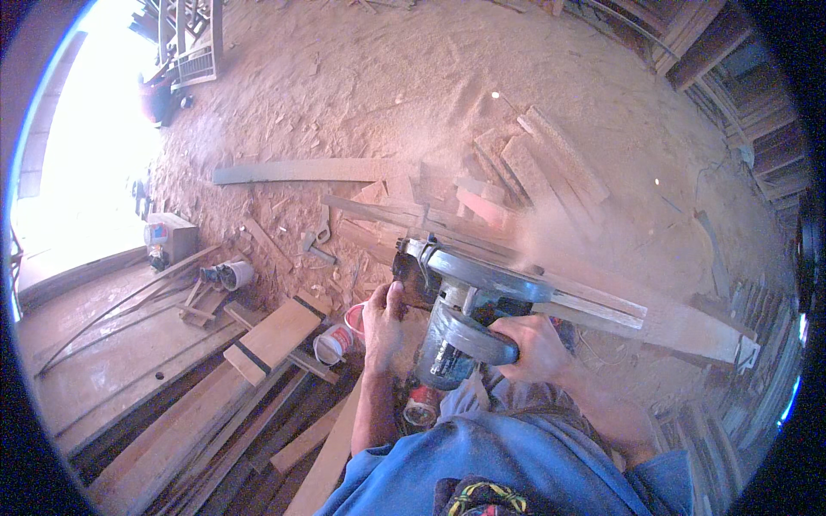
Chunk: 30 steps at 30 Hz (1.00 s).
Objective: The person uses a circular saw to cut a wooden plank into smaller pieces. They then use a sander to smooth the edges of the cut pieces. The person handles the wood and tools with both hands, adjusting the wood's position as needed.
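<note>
My right hand [529, 346] is wrapped round the rear handle of a grey circular saw [469, 322], close in front of my body. Under the saw runs a long wooden plank [598, 308], reaching out to the right. My left hand [385, 322] is closed at the saw's left front, thumb up, beside a dark part [417, 279]. Whether its fingers grip that part or the wood beneath cannot be made out. Sawdust hazes the air beyond the saw and blurs the blade area.
Timber pieces [284, 327] lie stacked at the lower left, beside a white bucket [334, 346]. A red can [422, 404] stands near my lap. Beyond are a hammer [318, 248], a loose board [297, 172] and offcuts [551, 159] on the sawdust-covered floor. More timber [714, 430] lies at right.
</note>
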Available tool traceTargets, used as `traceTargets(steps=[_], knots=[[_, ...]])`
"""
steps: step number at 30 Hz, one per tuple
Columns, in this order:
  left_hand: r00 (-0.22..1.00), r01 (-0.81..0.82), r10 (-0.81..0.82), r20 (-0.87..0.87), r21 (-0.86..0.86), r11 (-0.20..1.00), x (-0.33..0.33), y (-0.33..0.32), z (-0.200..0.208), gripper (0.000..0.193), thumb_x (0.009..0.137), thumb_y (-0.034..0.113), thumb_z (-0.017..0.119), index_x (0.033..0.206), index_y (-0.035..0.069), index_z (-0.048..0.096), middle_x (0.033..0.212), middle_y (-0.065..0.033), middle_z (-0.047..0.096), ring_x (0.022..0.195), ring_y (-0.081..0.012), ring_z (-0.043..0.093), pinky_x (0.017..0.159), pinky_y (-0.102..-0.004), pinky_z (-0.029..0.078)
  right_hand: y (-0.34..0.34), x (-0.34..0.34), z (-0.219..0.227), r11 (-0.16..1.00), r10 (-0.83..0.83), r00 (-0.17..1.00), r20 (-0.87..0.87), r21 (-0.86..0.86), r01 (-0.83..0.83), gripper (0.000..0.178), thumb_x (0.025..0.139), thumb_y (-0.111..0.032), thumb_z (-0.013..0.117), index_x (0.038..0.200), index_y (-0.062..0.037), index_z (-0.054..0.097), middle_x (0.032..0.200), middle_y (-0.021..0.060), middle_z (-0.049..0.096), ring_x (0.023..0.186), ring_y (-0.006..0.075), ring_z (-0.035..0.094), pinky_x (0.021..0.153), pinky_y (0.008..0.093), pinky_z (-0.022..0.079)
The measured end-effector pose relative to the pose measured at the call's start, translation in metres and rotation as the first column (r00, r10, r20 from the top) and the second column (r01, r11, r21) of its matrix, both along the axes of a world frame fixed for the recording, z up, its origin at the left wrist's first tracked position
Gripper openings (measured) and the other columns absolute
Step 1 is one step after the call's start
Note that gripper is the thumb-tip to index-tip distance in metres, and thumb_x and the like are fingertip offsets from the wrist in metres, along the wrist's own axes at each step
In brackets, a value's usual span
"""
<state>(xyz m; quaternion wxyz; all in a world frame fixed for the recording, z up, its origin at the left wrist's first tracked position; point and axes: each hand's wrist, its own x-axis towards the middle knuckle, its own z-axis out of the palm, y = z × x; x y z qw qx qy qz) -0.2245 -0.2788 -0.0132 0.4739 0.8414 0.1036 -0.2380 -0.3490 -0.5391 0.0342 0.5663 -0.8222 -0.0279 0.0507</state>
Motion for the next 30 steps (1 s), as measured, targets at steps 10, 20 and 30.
traceTargets(steps=[10,20,30], knots=[[0.999,0.018,-0.020,0.027,0.066,0.998,-0.002,0.003,-0.003,0.048,0.105,0.041,0.056,0.105,-0.005,0.069,0.073,-0.0030,0.059,0.067,-0.0129,0.054,0.063,-0.0325,0.045,0.002,-0.007,-0.018,0.997,0.075,0.996,-0.055,-0.028,-0.077,0.049,0.066,-0.024,0.081,0.109,-0.0049,0.069,0.096,0.0163,0.074,0.090,0.0353,0.073,0.080,0.0455,0.059],[0.998,-0.026,0.021,0.063,0.084,0.996,-0.009,0.007,-0.035,0.048,0.106,0.040,0.054,0.103,-0.006,0.068,0.071,-0.0015,0.057,0.065,-0.0108,0.052,0.061,-0.0311,0.043,0.023,-0.009,-0.064,0.999,0.047,0.999,-0.018,0.020,-0.047,0.045,0.062,-0.011,0.079,0.105,-0.0034,0.068,0.090,0.0169,0.071,0.083,0.0356,0.072,0.073,0.0432,0.058],[0.987,0.013,-0.019,0.162,0.036,0.999,-0.003,0.029,-0.059,0.043,0.107,0.036,0.055,0.096,-0.002,0.069,0.070,0.0014,0.055,0.065,-0.0088,0.045,0.058,-0.0304,0.039,0.032,-0.005,-0.059,0.997,0.071,0.996,-0.051,0.021,-0.070,0.039,0.068,-0.016,0.076,0.103,-0.0032,0.065,0.091,0.0173,0.071,0.085,0.0384,0.071,0.074,0.0479,0.057]])
